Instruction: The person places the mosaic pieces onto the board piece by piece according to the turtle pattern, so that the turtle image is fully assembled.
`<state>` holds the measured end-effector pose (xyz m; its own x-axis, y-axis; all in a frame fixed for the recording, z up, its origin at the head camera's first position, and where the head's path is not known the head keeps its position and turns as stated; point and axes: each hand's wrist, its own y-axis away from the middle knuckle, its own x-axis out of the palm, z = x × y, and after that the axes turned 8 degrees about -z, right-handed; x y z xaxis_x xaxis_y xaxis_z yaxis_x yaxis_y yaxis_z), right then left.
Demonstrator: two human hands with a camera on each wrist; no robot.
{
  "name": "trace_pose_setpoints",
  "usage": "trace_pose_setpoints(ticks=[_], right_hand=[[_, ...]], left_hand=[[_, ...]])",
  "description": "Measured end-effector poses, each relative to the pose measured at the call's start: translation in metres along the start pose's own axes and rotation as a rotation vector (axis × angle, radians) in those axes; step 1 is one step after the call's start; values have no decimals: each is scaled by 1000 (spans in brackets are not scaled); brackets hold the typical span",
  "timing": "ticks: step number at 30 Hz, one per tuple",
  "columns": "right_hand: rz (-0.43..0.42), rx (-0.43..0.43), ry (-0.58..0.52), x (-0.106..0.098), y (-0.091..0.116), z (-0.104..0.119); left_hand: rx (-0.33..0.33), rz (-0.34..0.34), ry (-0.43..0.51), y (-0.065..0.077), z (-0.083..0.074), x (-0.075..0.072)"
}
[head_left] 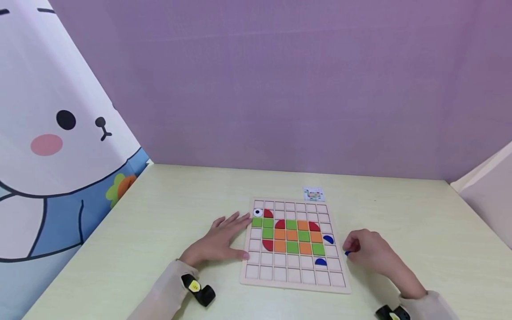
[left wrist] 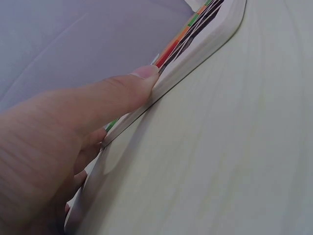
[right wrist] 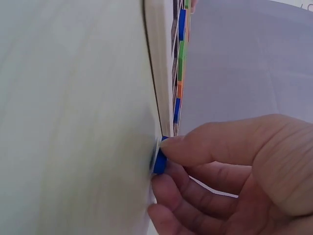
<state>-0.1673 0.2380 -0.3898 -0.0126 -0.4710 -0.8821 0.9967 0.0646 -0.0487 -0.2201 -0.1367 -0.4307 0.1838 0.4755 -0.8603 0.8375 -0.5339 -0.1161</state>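
Observation:
A wooden grid board (head_left: 293,275) lies flat on the table, filled partly with green, orange and red pieces and a white eye piece (head_left: 258,212). Two blue half-round pieces (head_left: 328,239) sit in cells on its right side. With fingers spread, my left hand (head_left: 220,242) rests along the board's left edge; in the left wrist view the thumb (left wrist: 122,93) touches the rim. Just off the right edge, my right hand (head_left: 372,251) pinches a small blue piece (right wrist: 160,160) between thumb and fingers, close to the tabletop. Its full shape is partly hidden by the fingers.
A small printed picture card (head_left: 314,194) lies behind the board's far edge. The pale table (head_left: 192,191) ends at a purple backdrop (head_left: 280,89). On the left hangs a cartoon-printed cloth (head_left: 60,178), and a white panel (head_left: 488,195) stands at the right.

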Motion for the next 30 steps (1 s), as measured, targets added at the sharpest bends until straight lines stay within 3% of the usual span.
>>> trace_pose_setpoints(ticks=[9, 30], right_hand=[[-28, -5, 21, -4, 0, 4], [39, -115, -51, -2, -8, 34]], left_hand=[[2, -5, 13, -1, 0, 2], [5, 0, 7, -1, -1, 1]])
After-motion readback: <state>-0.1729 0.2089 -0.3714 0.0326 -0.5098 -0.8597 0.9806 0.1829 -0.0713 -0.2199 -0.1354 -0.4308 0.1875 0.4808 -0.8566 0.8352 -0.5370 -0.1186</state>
